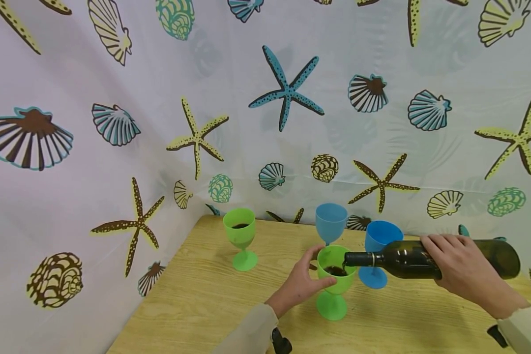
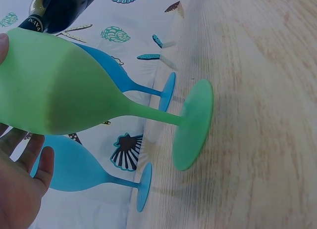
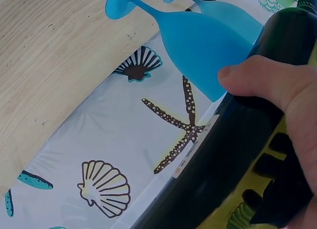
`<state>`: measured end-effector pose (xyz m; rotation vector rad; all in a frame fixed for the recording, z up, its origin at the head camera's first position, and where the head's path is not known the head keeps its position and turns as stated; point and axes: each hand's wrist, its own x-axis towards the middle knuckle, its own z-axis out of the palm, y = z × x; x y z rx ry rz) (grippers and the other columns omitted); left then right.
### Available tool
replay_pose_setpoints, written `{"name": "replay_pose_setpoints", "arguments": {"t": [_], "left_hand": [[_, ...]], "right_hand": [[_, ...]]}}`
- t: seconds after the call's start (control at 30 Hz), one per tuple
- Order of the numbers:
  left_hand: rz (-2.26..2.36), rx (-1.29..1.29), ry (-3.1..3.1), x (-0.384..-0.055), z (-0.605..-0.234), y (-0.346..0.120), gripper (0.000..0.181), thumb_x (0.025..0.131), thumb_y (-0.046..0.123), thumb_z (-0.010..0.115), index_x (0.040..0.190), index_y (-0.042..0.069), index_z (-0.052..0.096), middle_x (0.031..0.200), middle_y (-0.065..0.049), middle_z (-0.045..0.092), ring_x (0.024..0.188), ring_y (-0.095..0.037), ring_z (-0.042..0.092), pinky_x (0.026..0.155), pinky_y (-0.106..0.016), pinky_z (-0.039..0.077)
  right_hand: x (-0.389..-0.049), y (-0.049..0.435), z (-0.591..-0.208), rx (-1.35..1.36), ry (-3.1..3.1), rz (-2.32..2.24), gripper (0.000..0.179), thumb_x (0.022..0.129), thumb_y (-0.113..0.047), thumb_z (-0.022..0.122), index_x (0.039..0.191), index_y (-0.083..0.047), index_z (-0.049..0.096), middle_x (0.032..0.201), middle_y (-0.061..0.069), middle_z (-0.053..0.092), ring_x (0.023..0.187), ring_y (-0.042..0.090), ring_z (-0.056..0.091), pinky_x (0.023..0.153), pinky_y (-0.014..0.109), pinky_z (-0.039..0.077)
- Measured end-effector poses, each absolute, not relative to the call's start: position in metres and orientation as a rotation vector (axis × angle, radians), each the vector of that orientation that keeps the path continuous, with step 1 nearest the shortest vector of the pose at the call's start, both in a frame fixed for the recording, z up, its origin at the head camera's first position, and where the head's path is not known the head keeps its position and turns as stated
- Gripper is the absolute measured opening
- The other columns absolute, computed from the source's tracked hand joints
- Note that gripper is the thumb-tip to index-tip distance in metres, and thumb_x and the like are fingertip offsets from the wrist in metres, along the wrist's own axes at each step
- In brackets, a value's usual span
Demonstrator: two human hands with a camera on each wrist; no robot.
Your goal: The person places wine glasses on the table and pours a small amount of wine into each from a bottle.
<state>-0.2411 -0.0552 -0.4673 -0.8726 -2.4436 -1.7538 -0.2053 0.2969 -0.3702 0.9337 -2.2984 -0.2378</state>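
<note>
My right hand [image 1: 462, 263] grips a dark wine bottle [image 1: 409, 259] round its body and holds it nearly level, neck pointing left. The bottle's mouth is over the rim of a green goblet [image 1: 332, 306], and a thin dark stream runs from it into the dark liquid [image 1: 336, 271] inside. My left hand [image 1: 302, 281] holds this goblet by its bowl, thumb in front and fingers round the far side. In the left wrist view the goblet's foot [image 2: 194, 125] stands on the wooden table.
Behind the held goblet stands a light blue goblet [image 1: 331, 222]; a darker blue goblet [image 1: 373, 278] is to its right, partly behind the bottle. Another green goblet [image 1: 245, 260] with dark liquid stands at the back left of the wooden table [image 1: 181, 300]. A shell-and-starfish patterned curtain [image 1: 239, 147] hangs behind.
</note>
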Motion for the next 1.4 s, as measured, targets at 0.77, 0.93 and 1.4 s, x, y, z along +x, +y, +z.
{"name": "replay_pose_setpoints", "arguments": {"t": [0.77,0.93,1.4], "left_hand": [[-1.761,-0.851,-2.455,-0.238,-0.464,-0.055,0.071,0.087,0.034,0.069,0.146,0.021,0.030,0.130,0.003,0.047,0.118,-0.014,0.045,0.091,-0.036,0.041],[-1.756,-0.851,-2.457,-0.238,-0.465,-0.055,0.072,0.087,0.032,0.070,0.146,0.020,0.030,0.130,0.003,0.047,0.117,-0.014,0.045,0.090,-0.035,0.041],[-1.731,-0.854,-2.457,-0.240,-0.468,-0.054,0.074,0.086,0.037,0.069,0.146,0.019,0.030,0.131,0.003,0.047,0.118,-0.013,0.045,0.091,-0.035,0.042]], "right_hand": [[-0.203,0.296,-0.381,0.888,-2.351,-0.186,0.096,0.036,-0.027,0.094,0.117,0.006,0.055,0.106,0.021,0.059,0.090,0.040,0.057,0.073,0.057,0.045],[-0.199,0.297,-0.392,0.844,-2.408,-0.128,0.096,0.039,-0.030,0.094,0.118,0.007,0.055,0.106,0.021,0.060,0.089,0.040,0.058,0.071,0.057,0.046],[-0.195,0.293,-0.421,0.750,-2.549,0.145,0.086,0.049,-0.025,0.091,0.118,0.005,0.052,0.104,0.018,0.061,0.088,0.035,0.061,0.066,0.053,0.049]]}}
